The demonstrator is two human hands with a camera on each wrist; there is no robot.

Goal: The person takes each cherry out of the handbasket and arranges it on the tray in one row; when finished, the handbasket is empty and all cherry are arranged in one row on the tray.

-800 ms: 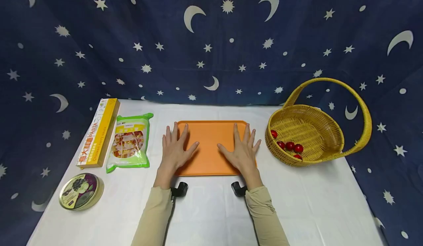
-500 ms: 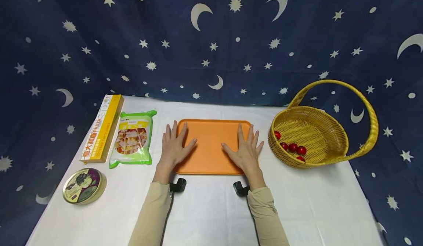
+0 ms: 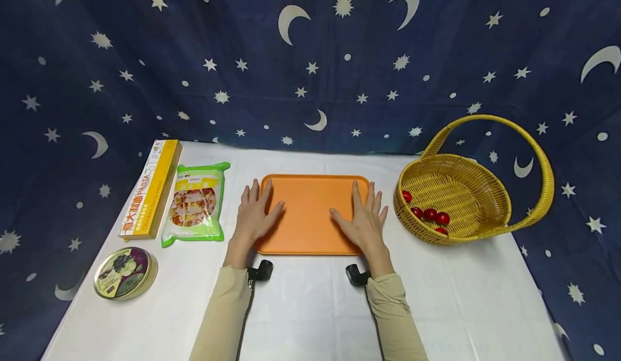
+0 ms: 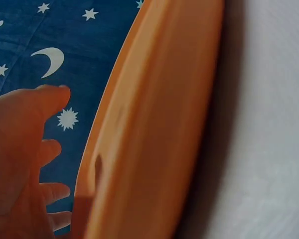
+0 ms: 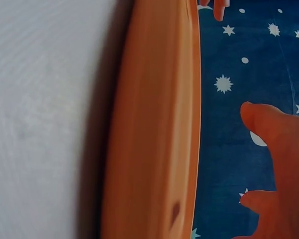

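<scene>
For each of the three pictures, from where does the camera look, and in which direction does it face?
Head: sits above, looks forward and down at the table; shows both forearms, left hand and right hand flat on the orange tray.
Left wrist: sits low by the tray's near edge, faces the starry curtain; shows left fingers.
Right wrist: likewise; shows right fingers.
All views share the tray.

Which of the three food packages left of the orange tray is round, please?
The purple-lidded round tin, nearest the table's front edge; the others are rectangular.
</scene>
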